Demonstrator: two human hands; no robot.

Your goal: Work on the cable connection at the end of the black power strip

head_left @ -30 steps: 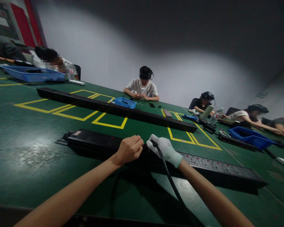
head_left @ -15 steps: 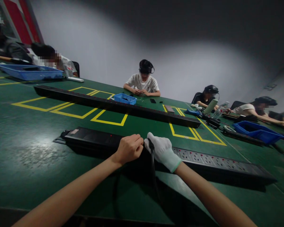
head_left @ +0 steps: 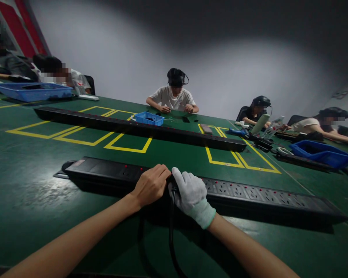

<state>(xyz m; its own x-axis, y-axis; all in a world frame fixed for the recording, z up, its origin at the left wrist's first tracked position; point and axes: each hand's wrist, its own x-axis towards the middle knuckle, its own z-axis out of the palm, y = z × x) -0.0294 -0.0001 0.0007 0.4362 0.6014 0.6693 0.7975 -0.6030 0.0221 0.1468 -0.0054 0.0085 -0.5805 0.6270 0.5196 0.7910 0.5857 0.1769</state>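
Observation:
A long black power strip (head_left: pixel 243 193) with a row of sockets and small red lights lies across the table in front of me. Over its middle, my right hand (head_left: pixel 191 195), in a white glove, is closed around the end of a black power cord (head_left: pixel 171 224). The cord hangs down toward the table's near edge; its plug is mostly hidden by the fingers. My bare left hand (head_left: pixel 151 185) is closed right beside the glove, above the strip. Its fingertips meet near the cord's end, and what they pinch is hidden.
A second black strip (head_left: pixel 139 129) lies farther back across yellow tape outlines (head_left: pixel 124 148). Beyond it are a small blue bin (head_left: pixel 149 118) and a grey stack (head_left: pixel 205 129). Blue trays (head_left: pixel 31 92) stand left and right (head_left: pixel 321 152). Several people sit around the table.
Both hands have shifted slightly left in view, still together over the strip. The glove has turned, and more of the cord's end shows. The person opposite has moved their hands apart.

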